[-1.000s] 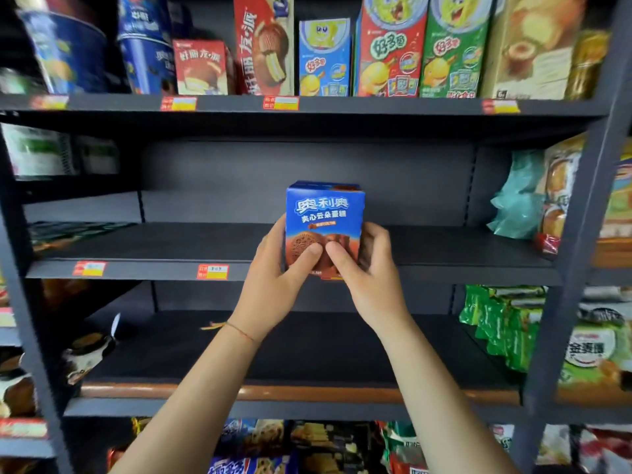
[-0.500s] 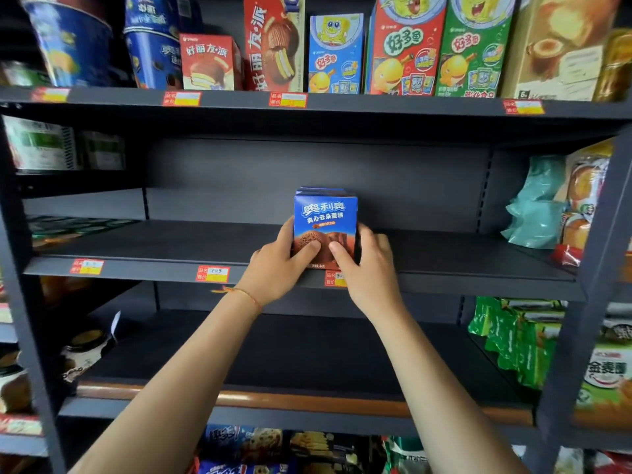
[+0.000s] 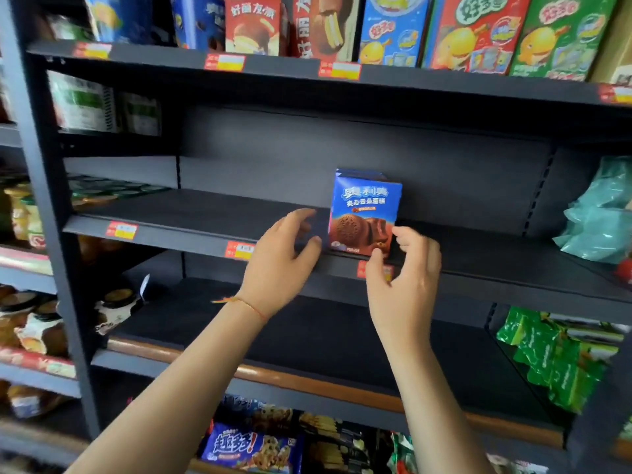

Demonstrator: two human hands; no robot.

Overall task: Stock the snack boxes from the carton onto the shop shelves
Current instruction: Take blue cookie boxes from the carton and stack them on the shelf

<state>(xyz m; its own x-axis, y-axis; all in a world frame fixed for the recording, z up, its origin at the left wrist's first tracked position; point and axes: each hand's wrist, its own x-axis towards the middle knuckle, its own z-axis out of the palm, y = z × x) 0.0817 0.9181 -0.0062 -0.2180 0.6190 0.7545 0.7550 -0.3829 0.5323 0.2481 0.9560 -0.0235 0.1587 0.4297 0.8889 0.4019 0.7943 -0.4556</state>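
Observation:
A blue snack box (image 3: 364, 203) with a chocolate cookie picture stands upright at the front edge of the dark middle shelf (image 3: 191, 224). My left hand (image 3: 284, 265) hovers just left of the box, fingers loosely spread, a small gap between thumb and box. My right hand (image 3: 403, 278) is at the box's lower right corner, its thumb and fingertips right at the corner with fingers loosely bent. The carton is out of view.
The top shelf (image 3: 290, 68) carries several tall red, blue and green snack boxes. Teal bags (image 3: 602, 217) lie at the right end of the middle shelf. Green packets (image 3: 554, 357) sit on the lower right; jars (image 3: 30, 323) fill the bay to the left.
The box went from held in the air to standing on the middle shelf. My left hand has let go and drawn left; my right hand's grip has loosened. The camera moved closer.

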